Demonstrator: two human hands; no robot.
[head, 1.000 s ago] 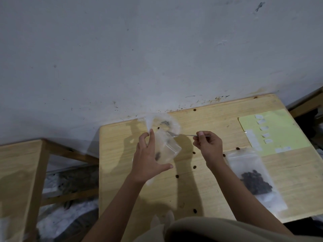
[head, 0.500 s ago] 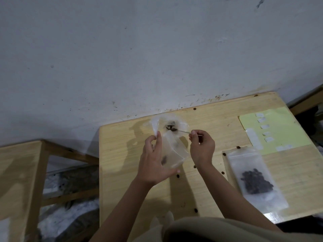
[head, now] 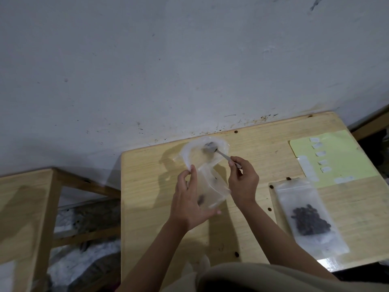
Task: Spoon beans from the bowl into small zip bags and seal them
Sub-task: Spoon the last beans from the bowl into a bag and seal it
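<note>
A small clear zip bag (head: 212,190), a few dark beans inside, is gripped by the left hand (head: 189,204). The thin metal spoon (head: 216,151), pinched by the right hand (head: 243,180), has been returned beyond the bag into the translucent plastic bowl (head: 205,149), so another scoop seems underway.

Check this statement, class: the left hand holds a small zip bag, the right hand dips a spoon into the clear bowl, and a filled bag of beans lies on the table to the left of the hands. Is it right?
One detail is wrong. In the head view the filled bag of beans lies to the right of the hands, not the left. The rest stands: the left hand holds the small zip bag, and the right hand dips the spoon into the clear bowl on the table.
</note>
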